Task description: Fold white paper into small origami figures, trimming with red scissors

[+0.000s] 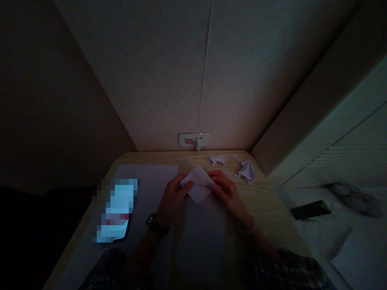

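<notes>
Between my two hands is a small white folded paper (198, 183), diamond-shaped from this side, with a crease across its middle. My left hand (176, 196) pinches its left corner, thumb on top. At the right corner, my right hand (226, 192) grips it with thumb and fingers. Below the folded piece, a pale sheet of paper (199, 241) lies on the wooden table. Beyond my right hand sit two folded paper figures, a smaller one (218, 160) and a larger pointed one (247, 171).
On the left, a phone (121, 209) with a lit, blurred screen rests on a large white sheet (148, 177). A wall socket (194, 139) with a plug is behind the table (263, 209). A white cable (234, 176) lies near the figures. Right of the table, a dark flat object (311, 210) lies on white bedding.
</notes>
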Motion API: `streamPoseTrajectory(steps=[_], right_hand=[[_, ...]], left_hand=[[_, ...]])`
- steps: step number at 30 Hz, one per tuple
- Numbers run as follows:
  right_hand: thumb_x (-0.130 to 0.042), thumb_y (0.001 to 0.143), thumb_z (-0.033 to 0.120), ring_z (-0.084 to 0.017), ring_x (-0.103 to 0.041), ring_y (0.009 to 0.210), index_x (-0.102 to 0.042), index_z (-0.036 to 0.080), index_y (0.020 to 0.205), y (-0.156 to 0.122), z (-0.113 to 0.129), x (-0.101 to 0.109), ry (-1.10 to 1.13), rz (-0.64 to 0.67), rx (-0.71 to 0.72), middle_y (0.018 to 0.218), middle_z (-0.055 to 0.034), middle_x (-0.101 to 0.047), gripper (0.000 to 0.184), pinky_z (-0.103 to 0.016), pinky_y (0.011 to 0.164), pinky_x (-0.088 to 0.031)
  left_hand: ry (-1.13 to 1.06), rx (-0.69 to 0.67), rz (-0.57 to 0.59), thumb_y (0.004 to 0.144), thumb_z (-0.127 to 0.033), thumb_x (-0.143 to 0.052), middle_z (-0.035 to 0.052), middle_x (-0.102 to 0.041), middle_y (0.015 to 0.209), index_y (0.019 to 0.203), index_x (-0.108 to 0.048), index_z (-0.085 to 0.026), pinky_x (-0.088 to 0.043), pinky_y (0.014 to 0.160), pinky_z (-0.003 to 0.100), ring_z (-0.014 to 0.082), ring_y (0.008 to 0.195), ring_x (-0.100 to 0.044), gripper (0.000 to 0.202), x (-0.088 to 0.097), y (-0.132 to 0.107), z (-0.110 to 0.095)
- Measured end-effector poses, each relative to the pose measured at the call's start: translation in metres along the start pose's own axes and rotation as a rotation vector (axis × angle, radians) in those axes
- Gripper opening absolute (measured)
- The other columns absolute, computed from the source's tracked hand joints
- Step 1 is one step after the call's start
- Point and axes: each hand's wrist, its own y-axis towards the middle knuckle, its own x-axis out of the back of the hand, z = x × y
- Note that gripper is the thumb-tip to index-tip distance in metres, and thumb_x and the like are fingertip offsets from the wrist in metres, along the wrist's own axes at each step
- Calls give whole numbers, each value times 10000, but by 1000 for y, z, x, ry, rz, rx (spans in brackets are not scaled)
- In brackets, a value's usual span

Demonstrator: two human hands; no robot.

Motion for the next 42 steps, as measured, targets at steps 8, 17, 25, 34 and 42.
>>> streamPoseTrajectory(steps=[8, 17, 25, 34, 42], right_hand=[[-563, 935, 411, -211, -598, 994, -615, 217, 741, 7, -5, -12, 34, -74, -9, 1042, -58, -611, 279, -351, 833, -501], [-714, 843, 324, -235, -557, 1162, -616, 285, 1046, -1, 2, -5, 22, 13, 61, 1234, -72, -576, 228, -359, 887, -509], [-645, 894, 339, -246, -612, 1023, -713, 271, 823, -5, 2, -1, -39, -14, 110, 1084, -71, -635, 119, -409, 903, -502], [-643, 891, 389, -235, -621, 967, -725, 264, 775, -5, 4, -4, -8, -35, 114, 1025, -63, -646, 190, -388, 868, -506], [-726, 832, 325, -235, -589, 989, -682, 263, 818, -6, 3, -7, 53, -83, 37, 1029, -53, -630, 77, -390, 877, -501]], left_hand=[[6, -27, -19, 923, -354, -601, 76, -656, 1142, 1171, -610, -157, -567, 798, 418, 222, 942, -663, 317, 1, -5, 0], [43, -73, -29, 901, -338, -631, 7, -675, 847, 943, -658, -138, -536, 673, 327, 151, 711, -639, 207, 2, -11, -2], [-33, -70, -113, 669, -371, -730, 24, -717, 725, 810, -742, -161, -460, 582, 269, 200, 655, -633, 253, 0, -14, -5], [-93, -57, -65, 664, -356, -764, -17, -660, 675, 784, -688, -165, -459, 549, 222, 151, 610, -596, 238, -5, -20, -10], [-74, -68, -39, 667, -346, -762, -9, -673, 697, 812, -696, -167, -453, 559, 227, 165, 631, -606, 239, -7, -23, -16]])
